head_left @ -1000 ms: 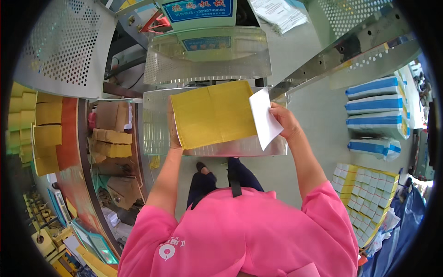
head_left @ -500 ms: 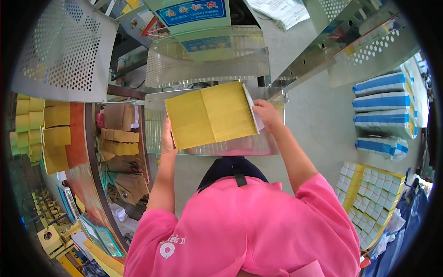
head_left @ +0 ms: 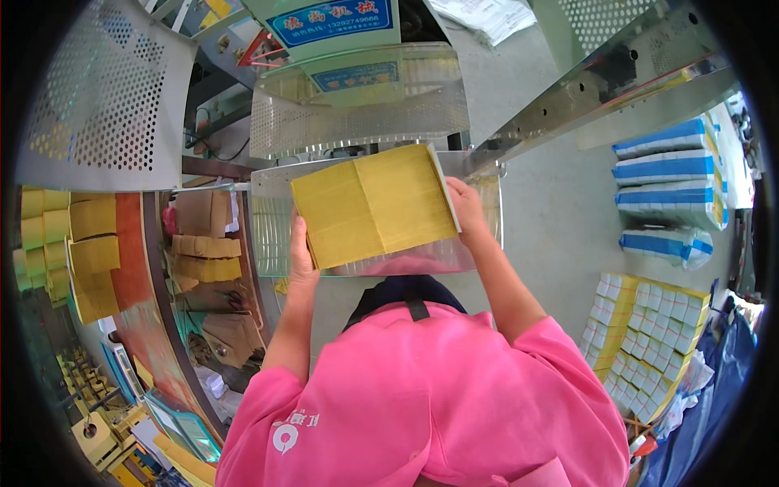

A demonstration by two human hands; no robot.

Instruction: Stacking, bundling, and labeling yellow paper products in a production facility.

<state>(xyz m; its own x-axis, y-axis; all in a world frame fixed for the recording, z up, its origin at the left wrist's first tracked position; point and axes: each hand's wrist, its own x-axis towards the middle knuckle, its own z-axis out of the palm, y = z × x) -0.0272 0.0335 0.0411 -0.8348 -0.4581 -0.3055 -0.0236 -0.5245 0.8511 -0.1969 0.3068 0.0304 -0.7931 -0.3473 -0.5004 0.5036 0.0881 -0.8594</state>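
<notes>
Between my two hands is a flat yellow paper bundle (head_left: pixel 375 204), tilted a little, with a faint crease across its middle. My left hand (head_left: pixel 303 252) grips its left end, thumb along the edge. At the opposite end my right hand (head_left: pixel 468 213) holds the side, where a narrow white strip (head_left: pixel 445 188) runs along the edge. The fingers beneath the bundle are hidden. Under it lies a shiny metal tray (head_left: pixel 272 253), at the front of a machine with a clear curved cover (head_left: pixel 357 105).
Perforated metal panels (head_left: pixel 101 105) and a steel beam (head_left: pixel 592 89) flank the machine. To the left, a worn red table (head_left: pixel 134 276) carries yellow paper stacks (head_left: pixel 93 260). Blue-and-white wrapped packs (head_left: pixel 665 199) and small white-banded bundles (head_left: pixel 653 341) are piled at right.
The white piece at the bundle's right end now shows as a narrow strip along the edge instead of jutting out by my right hand. The bundle's lower edge has dropped slightly.
</notes>
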